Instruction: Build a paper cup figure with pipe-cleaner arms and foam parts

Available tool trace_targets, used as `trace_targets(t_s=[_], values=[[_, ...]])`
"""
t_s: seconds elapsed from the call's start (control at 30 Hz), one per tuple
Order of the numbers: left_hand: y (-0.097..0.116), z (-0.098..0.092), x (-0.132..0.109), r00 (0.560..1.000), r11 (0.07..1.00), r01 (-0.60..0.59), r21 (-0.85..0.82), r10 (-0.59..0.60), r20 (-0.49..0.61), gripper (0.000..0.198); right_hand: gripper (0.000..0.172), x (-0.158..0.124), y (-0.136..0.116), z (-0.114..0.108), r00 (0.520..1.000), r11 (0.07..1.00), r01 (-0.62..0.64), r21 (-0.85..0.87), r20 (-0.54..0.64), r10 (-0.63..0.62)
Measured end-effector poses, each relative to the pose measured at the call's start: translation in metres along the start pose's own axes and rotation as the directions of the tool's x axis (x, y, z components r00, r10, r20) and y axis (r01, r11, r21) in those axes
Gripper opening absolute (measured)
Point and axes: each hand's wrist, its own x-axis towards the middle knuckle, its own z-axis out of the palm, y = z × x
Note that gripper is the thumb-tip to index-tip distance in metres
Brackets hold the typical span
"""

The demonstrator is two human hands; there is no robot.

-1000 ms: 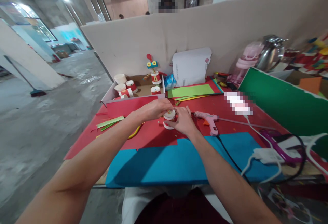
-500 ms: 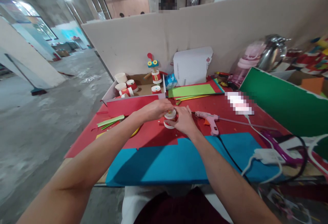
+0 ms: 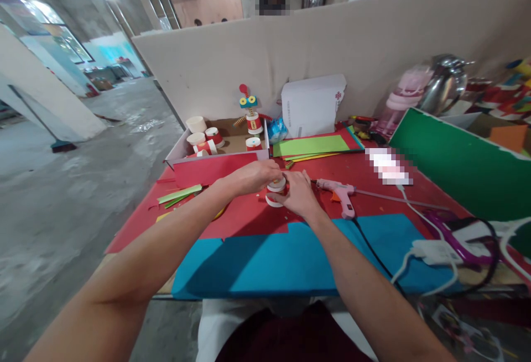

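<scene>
An upside-down red and white paper cup (image 3: 274, 200) stands on the red paper in front of me. Around its right side wraps my right hand (image 3: 296, 192), holding it. My left hand (image 3: 265, 171) is closed in a pinch at the cup's top; whatever lies between its fingertips is hidden. A pink hot glue gun (image 3: 341, 192) lies just right of my right hand. Left of my forearm are green paper strips (image 3: 182, 194), and part of a yellow ring-shaped thing (image 3: 219, 213) shows beneath that arm.
Behind my hands, an open box (image 3: 232, 155) holds several paper cups and a cup figure (image 3: 254, 123). Green paper sheets (image 3: 311, 145) lie at the back. To the right are a green board (image 3: 456, 163), cables, a white charger (image 3: 433, 252), a pink bottle (image 3: 400, 99) and a metal jug (image 3: 443, 83).
Both hands keep nearly the same place at the cup. The left fingers have shifted slightly over its top, and a bit of red now shows at the cup's left side.
</scene>
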Motion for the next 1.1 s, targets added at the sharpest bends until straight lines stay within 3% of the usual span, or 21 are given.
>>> trace_targets(t_s=[0.2,0.53,0.8,0.93,1.1], values=[[-0.002,-0.001,0.004,0.999,0.993,-0.037,0.110,0.035,0.023,0.027,0.043,0.000,-0.003,-0.003,1.000,1.000,-0.009,-0.012,0.026,0.009],[-0.003,-0.004,-0.002,0.999,0.994,-0.045,0.095,0.047,-0.024,0.028,0.050,0.000,-0.002,-0.002,1.000,1.000,-0.011,0.004,0.007,0.011],[0.015,-0.017,-0.025,0.958,0.972,0.175,0.156,-0.131,-0.255,0.033,0.050,-0.002,-0.003,-0.005,1.000,0.998,0.009,0.064,-0.006,-0.008],[0.028,-0.005,-0.034,0.932,0.936,0.290,0.199,-0.228,-0.283,0.032,0.052,-0.002,-0.005,-0.007,0.999,0.993,-0.003,0.114,-0.031,0.006],[0.034,0.013,-0.036,0.928,0.905,0.333,0.264,-0.265,-0.263,0.040,0.041,-0.002,-0.006,-0.007,1.000,0.991,-0.004,0.135,-0.028,0.008]])
